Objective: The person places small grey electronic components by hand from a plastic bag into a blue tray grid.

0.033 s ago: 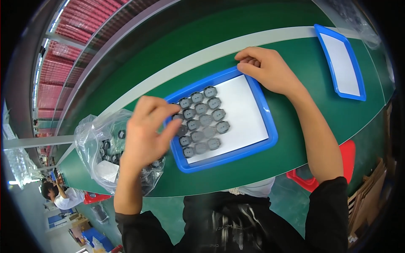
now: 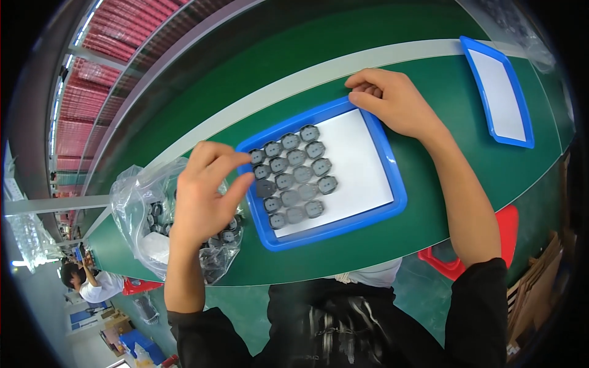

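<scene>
A blue tray lined with white paper lies in front of me on the green table. Several dark grey round plastic pieces, with notched edges and small holes, sit in rows over its left part. My left hand hovers by the left rim, thumb and fingers apart, with no piece visible between them. At the tray's far right corner rests my right hand, fingers curled and thumb on the rim. A clear plastic bag holding more dark pieces is partly hidden behind my left hand and forearm.
Another blue tray with white paper lies at the far right of the green table. A pale ledge runs along the back. Below the table's right side stands a red stool; a person sits at far left.
My left hand has drawn slightly left, away from the pieces, uncovering those in the tray's left column. The right hand stays at the tray corner.
</scene>
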Demonstrator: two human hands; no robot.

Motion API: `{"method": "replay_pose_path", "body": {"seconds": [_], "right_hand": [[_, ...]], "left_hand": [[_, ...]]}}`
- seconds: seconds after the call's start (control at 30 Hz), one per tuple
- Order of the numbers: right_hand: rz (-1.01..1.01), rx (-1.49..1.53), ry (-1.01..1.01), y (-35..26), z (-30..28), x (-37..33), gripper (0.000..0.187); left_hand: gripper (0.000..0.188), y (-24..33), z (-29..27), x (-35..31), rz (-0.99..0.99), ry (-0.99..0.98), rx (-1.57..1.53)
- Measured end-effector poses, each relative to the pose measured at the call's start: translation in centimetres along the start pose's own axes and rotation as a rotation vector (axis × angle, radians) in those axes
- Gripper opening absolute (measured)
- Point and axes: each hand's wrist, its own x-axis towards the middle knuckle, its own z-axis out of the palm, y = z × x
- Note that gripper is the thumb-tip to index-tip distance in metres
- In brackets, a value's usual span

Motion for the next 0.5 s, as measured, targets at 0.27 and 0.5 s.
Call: {"method": "replay_pose_path", "body": {"seconds": [0.27, 0.5], "right_hand": [[0.022, -0.032, -0.004, -0.2, 0.2, 0.2, 0.028], [0.029, -0.035, -0.007, -0.3, 0.1, 0.2, 0.029]], "left_hand": [[0.043, 0.8, 0.0, -1.4, 0.037, -0.243, 0.128], [0.030, 0.8, 1.4, -0.1, 0.190, -0.291, 0.293]]}}
